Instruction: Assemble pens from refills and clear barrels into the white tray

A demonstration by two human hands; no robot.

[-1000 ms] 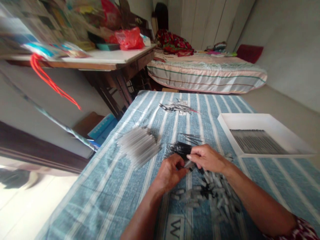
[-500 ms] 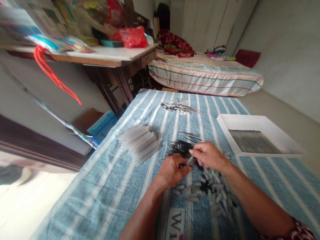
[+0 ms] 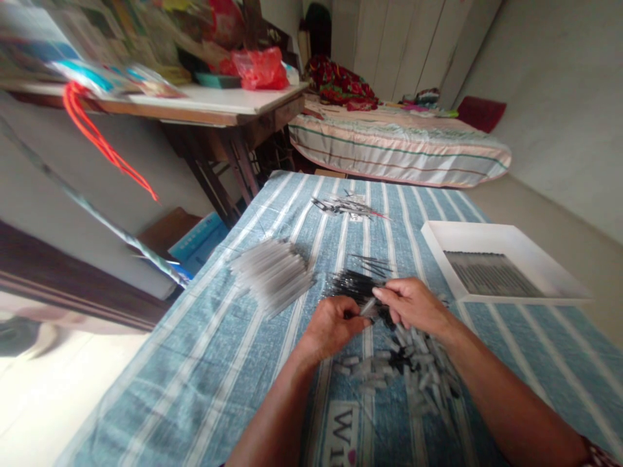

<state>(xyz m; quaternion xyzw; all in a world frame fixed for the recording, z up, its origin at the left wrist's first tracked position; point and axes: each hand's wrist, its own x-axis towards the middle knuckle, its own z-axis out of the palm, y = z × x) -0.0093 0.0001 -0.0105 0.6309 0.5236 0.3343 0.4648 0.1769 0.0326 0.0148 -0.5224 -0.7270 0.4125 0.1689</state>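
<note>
Between my hands is a small translucent grey piece, like a pen cap. My left hand pinches its lower end between thumb and finger. My right hand has thumb and finger closed at its upper end; a finer part there is too small to make out. Just behind my hands lies a heap of thin black sticks. Loose grey translucent caps are scattered in front of and below my right hand. To the left sits a stack of frosted clear tubes.
A white tray on the right holds a row of grey pens. A small bundle of thin refills lies at the far end of the striped cloth. A side table stands back left, a bed beyond.
My hands have stayed at the black heap. The left has shifted slightly up and left, and the grey piece between them shows more clearly.
</note>
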